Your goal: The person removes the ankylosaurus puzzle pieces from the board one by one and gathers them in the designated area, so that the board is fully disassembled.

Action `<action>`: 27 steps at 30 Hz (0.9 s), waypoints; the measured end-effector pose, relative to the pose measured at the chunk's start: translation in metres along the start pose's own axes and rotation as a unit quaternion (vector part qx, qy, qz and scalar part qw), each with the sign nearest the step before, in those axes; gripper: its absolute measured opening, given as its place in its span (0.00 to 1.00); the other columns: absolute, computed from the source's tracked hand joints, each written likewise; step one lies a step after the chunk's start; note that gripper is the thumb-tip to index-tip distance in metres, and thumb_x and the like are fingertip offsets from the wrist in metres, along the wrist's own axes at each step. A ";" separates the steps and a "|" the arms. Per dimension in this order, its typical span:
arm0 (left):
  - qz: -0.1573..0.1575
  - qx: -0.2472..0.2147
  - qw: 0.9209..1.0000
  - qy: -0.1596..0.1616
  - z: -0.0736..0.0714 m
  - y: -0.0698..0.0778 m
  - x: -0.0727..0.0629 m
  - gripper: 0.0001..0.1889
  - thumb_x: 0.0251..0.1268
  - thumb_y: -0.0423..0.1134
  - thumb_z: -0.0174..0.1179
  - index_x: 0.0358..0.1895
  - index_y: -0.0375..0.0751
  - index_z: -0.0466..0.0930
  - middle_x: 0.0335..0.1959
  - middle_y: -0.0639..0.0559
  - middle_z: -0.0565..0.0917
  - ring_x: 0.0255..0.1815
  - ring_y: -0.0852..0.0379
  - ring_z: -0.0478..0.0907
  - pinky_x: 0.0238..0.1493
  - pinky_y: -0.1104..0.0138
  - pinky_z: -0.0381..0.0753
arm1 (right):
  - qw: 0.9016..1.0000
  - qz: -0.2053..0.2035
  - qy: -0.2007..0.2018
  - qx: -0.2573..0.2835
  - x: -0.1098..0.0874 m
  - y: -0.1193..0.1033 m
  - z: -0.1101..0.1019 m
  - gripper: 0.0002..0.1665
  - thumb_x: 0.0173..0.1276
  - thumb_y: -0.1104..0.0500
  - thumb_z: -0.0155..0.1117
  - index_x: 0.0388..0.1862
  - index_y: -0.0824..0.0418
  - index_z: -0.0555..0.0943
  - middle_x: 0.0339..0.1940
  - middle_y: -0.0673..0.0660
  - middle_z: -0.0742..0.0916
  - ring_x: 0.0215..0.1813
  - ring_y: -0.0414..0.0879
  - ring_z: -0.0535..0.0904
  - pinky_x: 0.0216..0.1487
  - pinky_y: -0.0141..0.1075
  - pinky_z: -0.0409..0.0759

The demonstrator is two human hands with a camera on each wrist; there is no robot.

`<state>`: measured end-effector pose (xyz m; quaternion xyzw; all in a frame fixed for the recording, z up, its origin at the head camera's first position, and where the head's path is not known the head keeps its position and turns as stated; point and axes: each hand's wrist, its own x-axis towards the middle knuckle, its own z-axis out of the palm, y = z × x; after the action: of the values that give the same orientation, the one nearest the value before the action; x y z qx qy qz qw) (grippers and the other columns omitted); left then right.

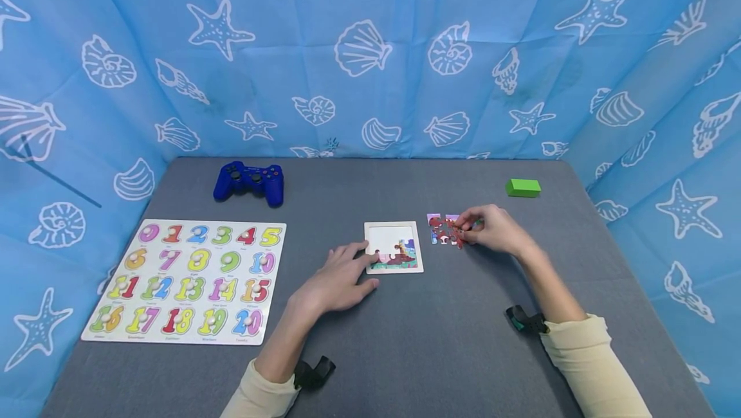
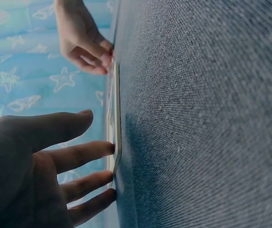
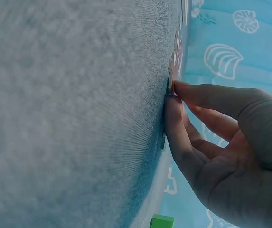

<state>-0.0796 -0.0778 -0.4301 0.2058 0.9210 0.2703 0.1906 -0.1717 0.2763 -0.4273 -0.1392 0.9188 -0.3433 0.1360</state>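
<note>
The thing between the right hand's [image 1: 492, 231] thumb and forefinger is hard to make out: a small reddish jigsaw piece [image 1: 454, 235], mostly covered by the fingertips in the head view and seen almost edge-on in the right wrist view, so its outline and picture cannot be told; the hand pinches it just above or at the grey cloth-covered counter [image 1: 463, 341], which of the two is unclear; the loose purple, red and blue jigsaw pieces [image 1: 434, 220] lie beside it to the left, some partly hidden by the fingers, so their number is uncertain; the left hand [image 1: 341, 280] grasps nothing, its fingers spread and relaxed, tips at the left edge of the square, pale-rimmed puzzle tray [image 1: 383, 236], covering a little of that rim; the tray lies flat between the two hands, left of the loose pieces, its lower and right parts filled with colourful joined pieces [image 1: 399, 257], its upper left bare white; the left wrist view shows the tray only as a thin edge; both cream sleeves [image 1: 596, 366] are cut off by the lower border of the head view; in the right wrist view, the bright green block [image 3: 162, 222] is cropped at the bottom
</note>
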 end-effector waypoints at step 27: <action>-0.004 -0.002 1.000 0.000 0.000 0.001 0.000 0.28 0.84 0.48 0.59 0.82 0.47 0.72 0.88 0.41 0.63 0.89 0.35 0.57 0.89 0.32 0.51 | 0.989 -0.075 -0.093 0.093 0.016 -0.052 0.048 0.10 0.73 0.65 0.74 0.51 0.67 0.89 0.42 0.62 0.92 0.35 0.40 0.85 0.37 0.30 0.86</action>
<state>-0.0794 -0.0770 -0.4296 0.2020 0.9212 0.2713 0.1921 -0.1613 0.2046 -0.4303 -0.2254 0.8535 -0.4217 0.2069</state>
